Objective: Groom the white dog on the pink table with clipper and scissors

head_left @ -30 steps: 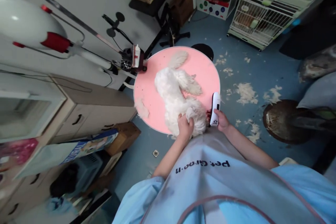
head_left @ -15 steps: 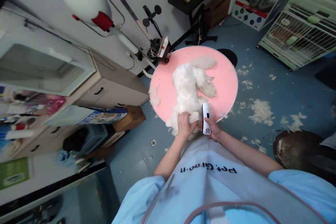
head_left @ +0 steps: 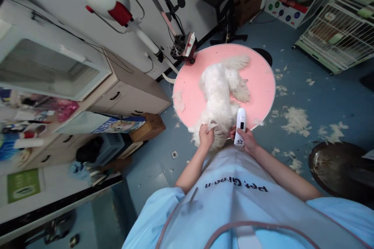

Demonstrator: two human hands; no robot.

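one clear change is showing at the left hand (head_left: 206, 137): it is no longer lying spread across the fur, as it was half a second ago, but is bunching its fingers around a tuft (head_left: 214, 125) at the near end of the dog (head_left: 216, 89). the clipper (head_left: 240, 117) is also sitting farther from that hand than it was then, leaving a strip of shaggy fur showing between the two. for the clipping, this is probably meaning a short pause between strokes, with the left hand re-gripping to steady the head; the tuft could be an ear, and i am not able to tell.

the dog is stretching across the pink table (head_left: 189, 81), its near end coming up close to the apron (head_left: 224, 198). its back is looking short and even, while the near end is looking long and rough, so trimming there is seemingly still remaining.

the left forearm is reaching forward, its hand holding the tuft in a small fist. the right hand (head_left: 249, 140) is coming in from the other side, gripping the clipper, its thumb lying on the front and its far end pointing away from the person. whether the blade is touching fur is not showing.
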